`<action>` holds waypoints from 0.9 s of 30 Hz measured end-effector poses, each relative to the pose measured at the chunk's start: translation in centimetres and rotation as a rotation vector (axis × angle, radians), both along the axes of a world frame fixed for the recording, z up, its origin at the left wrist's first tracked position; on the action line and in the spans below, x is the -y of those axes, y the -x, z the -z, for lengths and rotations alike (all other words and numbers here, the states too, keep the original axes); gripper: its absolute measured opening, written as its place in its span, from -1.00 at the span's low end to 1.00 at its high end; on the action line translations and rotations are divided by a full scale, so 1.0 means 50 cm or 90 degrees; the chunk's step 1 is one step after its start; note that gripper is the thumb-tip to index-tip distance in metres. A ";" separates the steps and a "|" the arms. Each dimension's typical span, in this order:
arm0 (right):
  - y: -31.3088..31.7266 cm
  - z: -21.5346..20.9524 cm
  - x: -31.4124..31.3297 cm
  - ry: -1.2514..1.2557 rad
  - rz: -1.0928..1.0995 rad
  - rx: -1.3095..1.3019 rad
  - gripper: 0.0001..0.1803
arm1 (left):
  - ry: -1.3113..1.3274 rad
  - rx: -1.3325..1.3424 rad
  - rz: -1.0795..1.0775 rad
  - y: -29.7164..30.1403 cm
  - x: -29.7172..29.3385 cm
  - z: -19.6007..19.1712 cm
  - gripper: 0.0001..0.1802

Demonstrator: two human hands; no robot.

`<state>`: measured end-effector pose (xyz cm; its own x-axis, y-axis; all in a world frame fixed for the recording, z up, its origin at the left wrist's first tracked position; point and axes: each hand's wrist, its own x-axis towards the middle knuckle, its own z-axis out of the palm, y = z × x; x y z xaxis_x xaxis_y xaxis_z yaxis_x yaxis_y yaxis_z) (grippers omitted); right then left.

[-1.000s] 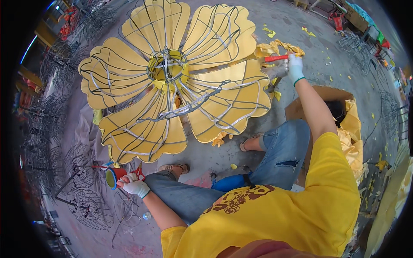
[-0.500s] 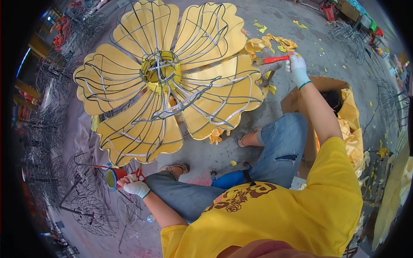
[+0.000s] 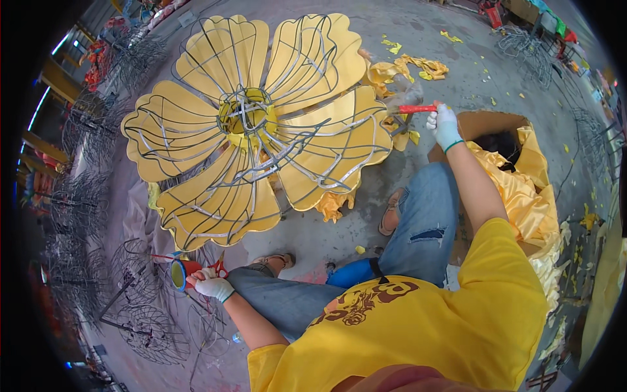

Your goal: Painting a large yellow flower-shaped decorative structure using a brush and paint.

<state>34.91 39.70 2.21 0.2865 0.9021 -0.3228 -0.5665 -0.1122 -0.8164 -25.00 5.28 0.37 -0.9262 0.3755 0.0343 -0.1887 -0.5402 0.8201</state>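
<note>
Reaching across a yellow wire-framed flower [image 3: 261,124] on the floor, the gloved right hand [image 3: 445,125] clamps its fingers on a red-handled tool [image 3: 418,109], probably a brush; the left hand [image 3: 212,286] grips a small glue pot [image 3: 179,273], which could tip and spill.

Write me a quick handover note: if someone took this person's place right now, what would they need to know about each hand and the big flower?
Left hand, gloved, grips a small red can with yellow inside, low beside the left knee.
Right hand, gloved, holds a red-handled tool out at the flower's right edge.
The wire-frame flower lies flat on the concrete floor; its petals are covered in yellow fabric.
Yellow fabric scraps lie beyond the tool; more yellow cloth fills the cardboard box at right.
Probably left: loose fabric hanging at the petal edges near the tool.
</note>
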 end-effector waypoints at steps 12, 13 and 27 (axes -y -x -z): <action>0.024 0.023 -0.048 -0.027 0.029 -0.079 -0.92 | -0.004 0.025 -0.021 -0.007 -0.018 0.008 -0.50; 0.016 0.032 -0.038 -0.014 0.000 -0.055 -0.91 | -0.004 0.025 -0.022 -0.002 -0.019 0.010 -0.50; 0.083 -0.033 -0.105 -0.069 -0.018 0.257 -0.79 | -0.037 0.010 0.014 -0.020 -0.029 0.004 -0.48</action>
